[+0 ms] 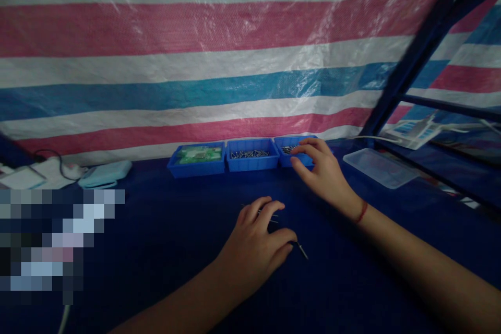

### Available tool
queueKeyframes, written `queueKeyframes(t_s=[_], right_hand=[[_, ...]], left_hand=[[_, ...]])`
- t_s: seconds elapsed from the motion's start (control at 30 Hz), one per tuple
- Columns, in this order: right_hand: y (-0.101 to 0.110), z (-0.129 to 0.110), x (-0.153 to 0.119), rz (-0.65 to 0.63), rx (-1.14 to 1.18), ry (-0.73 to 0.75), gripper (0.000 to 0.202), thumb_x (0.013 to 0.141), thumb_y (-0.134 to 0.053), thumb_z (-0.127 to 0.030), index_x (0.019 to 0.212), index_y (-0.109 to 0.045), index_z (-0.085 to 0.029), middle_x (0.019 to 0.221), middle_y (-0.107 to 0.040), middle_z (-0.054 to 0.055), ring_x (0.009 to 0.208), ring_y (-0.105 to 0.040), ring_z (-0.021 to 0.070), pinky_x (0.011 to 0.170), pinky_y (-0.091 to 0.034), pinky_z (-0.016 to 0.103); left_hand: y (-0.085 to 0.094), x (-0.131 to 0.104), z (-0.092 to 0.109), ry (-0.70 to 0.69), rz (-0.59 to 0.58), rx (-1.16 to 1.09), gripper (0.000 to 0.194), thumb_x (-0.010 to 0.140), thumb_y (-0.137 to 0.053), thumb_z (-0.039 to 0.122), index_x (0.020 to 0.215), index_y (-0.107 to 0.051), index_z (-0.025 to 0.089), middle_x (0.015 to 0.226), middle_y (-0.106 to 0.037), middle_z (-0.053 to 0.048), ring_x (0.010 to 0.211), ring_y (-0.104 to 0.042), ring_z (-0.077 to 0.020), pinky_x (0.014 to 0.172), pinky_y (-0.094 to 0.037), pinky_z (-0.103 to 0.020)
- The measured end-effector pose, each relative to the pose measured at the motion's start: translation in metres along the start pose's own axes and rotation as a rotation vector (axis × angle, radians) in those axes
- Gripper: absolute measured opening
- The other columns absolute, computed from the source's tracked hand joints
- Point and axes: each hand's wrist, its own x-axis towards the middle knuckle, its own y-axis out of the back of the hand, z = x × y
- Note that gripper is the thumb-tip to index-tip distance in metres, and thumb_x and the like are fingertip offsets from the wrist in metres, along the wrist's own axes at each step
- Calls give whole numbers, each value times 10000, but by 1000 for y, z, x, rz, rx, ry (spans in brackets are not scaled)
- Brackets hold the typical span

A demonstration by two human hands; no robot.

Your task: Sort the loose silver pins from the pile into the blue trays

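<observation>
My left hand [260, 237] is palm down low over the dark blue tabletop, with thumb and index finger closed on a thin metal pin [302, 251] that points down to the right. More thin metal pins [274, 222] show by its other fingers; whether these are held or lie on the table I cannot tell. Above the front of the right blue bin [301, 160] hovers my right hand [323, 172], fingers apart and nothing visible in them. Small metal parts [288, 150] lie in that bin, partly hidden by the hand.
Beside it stand a middle blue bin [252, 163] of metal screws or pins and a left blue bin [198, 168] holding green packets. A clear plastic tray [381, 168] lies right. A light blue case [105, 173] and cables are at left. Striped sheeting [195, 78] hangs behind.
</observation>
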Motion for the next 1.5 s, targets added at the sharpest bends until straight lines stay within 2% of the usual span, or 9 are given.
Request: queueKeyframes(t_s=[0.1,0.23,0.5,0.57,0.67,0.77,0.97,1.2,1.5], right_hand=[[3,-15,-4,-43,59,31,157,812,-537,-243,896,-643,-165,1047,-549,113,987,-558,239,890,-441,424],[5,-26,-7,-83,118,44,137,817,-532,-218,881,-642,-166,1031,-557,108,1002,-552,232,882,-445,413],[5,-32,-11,-143,236,30,103,817,-551,-222,865,-636,-189,1040,-573,92,1030,-545,228,905,-423,408],[10,-38,-11,-226,351,-30,100,823,-554,-252,859,-628,-196,972,-604,66,945,-576,204,843,-453,372],[21,-52,-13,-505,580,-140,189,877,-484,-324,864,-617,-191,781,-623,19,739,-594,152,670,-481,287],[28,-63,-19,-659,595,-104,193,882,-487,-336,862,-618,-195,772,-634,10,700,-581,134,631,-462,259],[19,-66,-31,-604,508,-95,129,853,-538,-279,899,-633,-203,804,-654,14,701,-590,143,640,-460,281],[17,-70,-31,-641,735,-244,187,857,-539,-316,916,-679,-207,825,-675,20,735,-600,144,651,-464,277],[20,-72,-30,-699,881,-324,208,831,-567,-364,864,-666,-183,692,-595,-11,624,-515,104,562,-408,235]], left_hand=[[0,0,1,14,8,-1,131,862,-537,228,918,-646,273,1285,-458,-57,1273,-305,-323,992,-319,-537],[-1,0,0,34,25,-15,211,858,-538,224,1024,-631,317,1306,-443,-51,1279,-292,-326,987,-319,-551],[-4,-2,4,36,48,-17,115,867,-519,212,850,-631,229,1193,-519,-54,1271,-314,-321,1009,-295,-571],[-3,-2,4,25,95,2,124,872,-493,169,852,-609,208,1137,-552,-57,1251,-344,-306,1020,-285,-564],[7,1,-1,81,233,21,147,895,-442,142,868,-579,190,1011,-602,-50,1136,-448,-260,992,-333,-501],[21,2,-9,157,286,26,136,910,-435,160,861,-560,186,879,-614,-24,907,-539,-203,877,-397,-431],[30,0,-13,149,374,-95,102,896,-485,150,916,-569,204,884,-635,3,873,-584,-161,854,-399,-378],[29,2,-15,274,466,-425,160,827,-590,215,987,-598,208,860,-657,-6,802,-625,-147,736,-501,-287],[30,4,-15,234,467,-539,91,844,-559,186,863,-646,203,871,-646,-16,824,-610,-143,751,-491,-281]])
